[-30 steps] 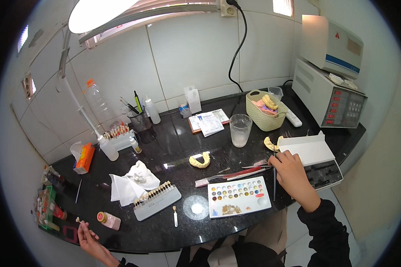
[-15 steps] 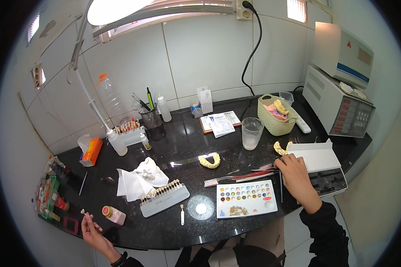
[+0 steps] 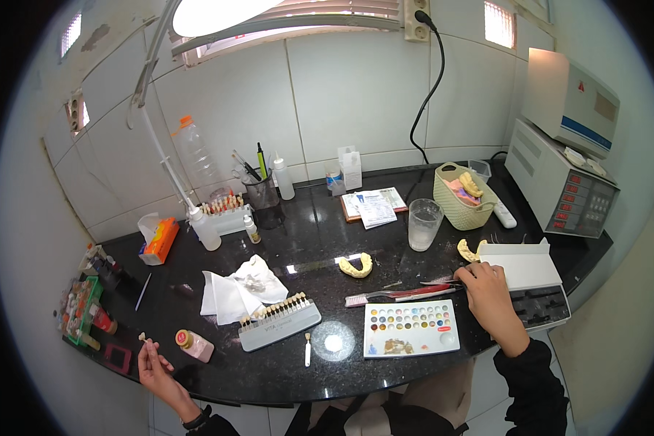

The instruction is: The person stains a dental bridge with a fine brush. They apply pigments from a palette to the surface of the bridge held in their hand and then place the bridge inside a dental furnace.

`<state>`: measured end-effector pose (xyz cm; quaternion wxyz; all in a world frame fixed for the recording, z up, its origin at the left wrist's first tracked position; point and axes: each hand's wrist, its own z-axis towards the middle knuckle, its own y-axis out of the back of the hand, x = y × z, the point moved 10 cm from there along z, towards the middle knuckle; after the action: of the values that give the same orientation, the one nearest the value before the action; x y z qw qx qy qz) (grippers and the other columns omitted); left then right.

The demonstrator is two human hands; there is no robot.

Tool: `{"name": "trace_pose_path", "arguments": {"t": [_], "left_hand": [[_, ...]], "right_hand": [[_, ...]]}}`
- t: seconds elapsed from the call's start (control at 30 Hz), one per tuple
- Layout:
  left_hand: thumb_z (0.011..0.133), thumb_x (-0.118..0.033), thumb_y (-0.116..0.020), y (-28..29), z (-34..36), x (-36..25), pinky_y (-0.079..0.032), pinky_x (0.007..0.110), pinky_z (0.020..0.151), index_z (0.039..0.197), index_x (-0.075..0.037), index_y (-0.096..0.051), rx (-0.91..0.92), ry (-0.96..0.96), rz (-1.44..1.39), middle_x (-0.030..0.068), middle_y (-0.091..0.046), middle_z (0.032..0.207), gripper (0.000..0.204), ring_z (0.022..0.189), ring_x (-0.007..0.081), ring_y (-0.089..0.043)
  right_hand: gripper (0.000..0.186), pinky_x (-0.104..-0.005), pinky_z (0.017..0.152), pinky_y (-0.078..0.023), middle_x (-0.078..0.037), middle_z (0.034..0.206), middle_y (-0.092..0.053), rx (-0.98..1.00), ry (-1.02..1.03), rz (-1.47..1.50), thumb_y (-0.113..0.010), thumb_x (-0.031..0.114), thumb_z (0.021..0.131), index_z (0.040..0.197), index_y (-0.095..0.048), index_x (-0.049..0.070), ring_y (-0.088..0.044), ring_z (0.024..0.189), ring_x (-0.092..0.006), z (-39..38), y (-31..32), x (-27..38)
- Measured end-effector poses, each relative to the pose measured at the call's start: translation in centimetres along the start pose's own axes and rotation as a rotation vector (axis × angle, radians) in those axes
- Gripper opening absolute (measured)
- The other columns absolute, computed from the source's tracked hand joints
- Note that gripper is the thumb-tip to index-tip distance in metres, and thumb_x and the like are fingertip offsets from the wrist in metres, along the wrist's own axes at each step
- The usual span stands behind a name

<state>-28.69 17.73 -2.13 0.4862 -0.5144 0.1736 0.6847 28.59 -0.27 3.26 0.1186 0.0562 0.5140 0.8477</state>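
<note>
At the near left, my left hand (image 3: 155, 365) pinches a small tooth-coloured piece (image 3: 142, 336) above its fingertips. Beside it stands a pink bottle with a gold cap (image 3: 195, 346). My right hand (image 3: 489, 294) is lowered at the right, fingers curled and pointing down; anything in them is hidden. It sits between a white paint palette with several colour wells (image 3: 412, 329) and a white lidded case with dark foam (image 3: 538, 305). Just left of its fingertips lie a red-handled brush (image 3: 421, 292) and a slim metal tool (image 3: 438, 280). A yellowish dental model (image 3: 472, 251) lies just beyond.
Mid-counter are another dental arch model (image 3: 356, 266), a tooth shade guide (image 3: 280, 326), a loose shade tab (image 3: 307, 350) and white tissue (image 3: 243, 291). A glass of water (image 3: 424, 225), a green basket (image 3: 461, 203) and a furnace-like machine (image 3: 563, 171) stand behind.
The whole view has shifted slightly, moving the scene right. My left hand still holds the small piece. The thin dark stick beside the palette no longer shows near my right hand.
</note>
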Motion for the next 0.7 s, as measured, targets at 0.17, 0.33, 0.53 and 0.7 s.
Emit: {"name": "trace_pose_path", "arguments": {"t": [0.17,0.33,0.53,0.7], "left_hand": [[0.086,-0.016,-0.058,0.0,-0.1,-0.4,-0.030,0.015,0.043,0.101,0.001,-0.058,-0.021,-0.027,0.020,0.0038,-0.061,0.086,0.022,0.053,0.0005,-0.041],[0.086,-0.017,-0.058,-0.1,-0.2,-0.6,-0.029,0.015,0.043,0.100,0.001,-0.059,-0.029,-0.060,0.027,0.0036,-0.061,0.085,0.022,0.053,0.0006,-0.041],[0.086,-0.017,-0.059,-0.4,0.1,-0.1,-0.030,0.015,0.043,0.097,-0.001,-0.060,0.010,-0.017,0.062,0.0032,-0.061,0.083,0.020,0.053,0.0006,-0.042],[0.086,-0.019,-0.059,-0.2,0.1,0.2,-0.031,0.014,0.044,0.098,-0.003,-0.060,0.022,0.005,0.085,0.0012,-0.060,0.085,0.021,0.054,-0.0002,-0.042]], "right_hand": [[0.022,-0.0361,0.083,-0.034,-0.006,0.093,-0.054,-0.050,-0.043,0.064,-0.056,0.003,0.074,0.096,-0.055,0.009,-0.051,0.091,-0.0214,-0.2,1.6,0.4],[0.020,-0.0373,0.086,-0.034,-0.008,0.094,-0.053,-0.108,-0.065,0.119,-0.057,0.004,0.075,0.095,-0.055,0.007,-0.050,0.095,-0.0235,-0.6,3.2,0.2],[0.021,-0.0382,0.086,-0.035,-0.011,0.097,-0.054,-0.177,-0.124,0.215,-0.058,0.003,0.074,0.095,-0.054,0.005,-0.050,0.097,-0.0273,-1.1,6.4,0.2],[0.018,-0.0369,0.081,-0.039,-0.014,0.097,-0.054,-0.348,-0.185,0.292,-0.055,-0.002,0.074,0.092,-0.053,0.001,-0.051,0.092,-0.0299,-2.9,9.6,-0.1]]}}
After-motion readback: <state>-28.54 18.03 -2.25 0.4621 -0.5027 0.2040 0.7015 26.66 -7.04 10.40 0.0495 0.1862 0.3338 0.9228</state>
